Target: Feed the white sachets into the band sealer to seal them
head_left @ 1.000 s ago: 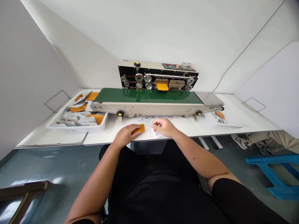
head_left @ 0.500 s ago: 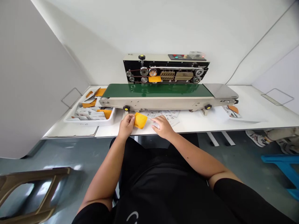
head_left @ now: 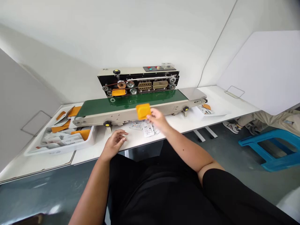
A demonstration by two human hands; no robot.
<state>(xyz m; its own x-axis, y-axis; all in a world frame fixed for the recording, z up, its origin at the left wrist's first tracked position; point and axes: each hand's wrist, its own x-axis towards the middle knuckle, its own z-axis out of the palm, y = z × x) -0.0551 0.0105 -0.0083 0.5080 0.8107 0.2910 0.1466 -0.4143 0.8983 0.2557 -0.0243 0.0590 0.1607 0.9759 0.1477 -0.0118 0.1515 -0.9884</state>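
Observation:
A small orange packet is pinched at its right edge by my right hand, raised in front of the conveyor's near side. My left hand hovers by the table's front edge, fingers curved and apart, holding nothing. Behind them stands a band sealing machine with a green conveyor belt. Another orange packet sits in the rollers at the machine's left part. White printed packets lie on the table below the conveyor.
On the left, a white bin holds several orange and white packets. A second white tray with packets stands at the right end. A blue stool and another person's shoes are on the floor at right.
The orange packet has passed from my left hand to my right and been lifted. My left hand has let go. The packet in the sealer has shifted left along the rollers. The view has turned right.

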